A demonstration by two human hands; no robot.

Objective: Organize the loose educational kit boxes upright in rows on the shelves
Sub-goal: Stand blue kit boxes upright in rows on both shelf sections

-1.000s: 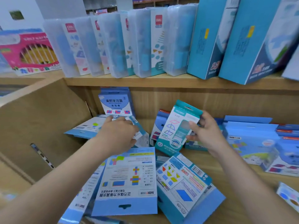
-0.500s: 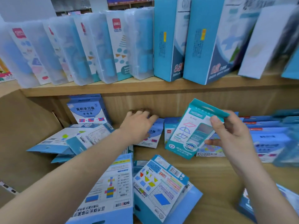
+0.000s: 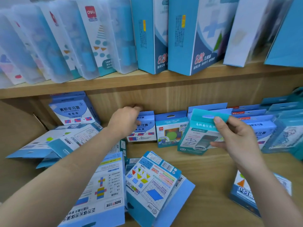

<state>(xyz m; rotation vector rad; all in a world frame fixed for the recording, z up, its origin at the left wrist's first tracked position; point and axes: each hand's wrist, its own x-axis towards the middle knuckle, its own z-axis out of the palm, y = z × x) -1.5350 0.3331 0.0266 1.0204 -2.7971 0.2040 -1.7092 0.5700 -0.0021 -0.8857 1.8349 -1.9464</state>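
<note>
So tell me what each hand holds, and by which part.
Right hand pinches the teal box by its top hang tab. Left hand grips the blue box by its top edge.

Row of translucent plastic cases (image 3: 65, 46) top left, all tilted, one with a red deli logo. Right of them stand tall blue cartons (image 3: 144, 38) marked 8款, touching. A pale white carton (image 3: 242, 33) leans just beside.
</note>
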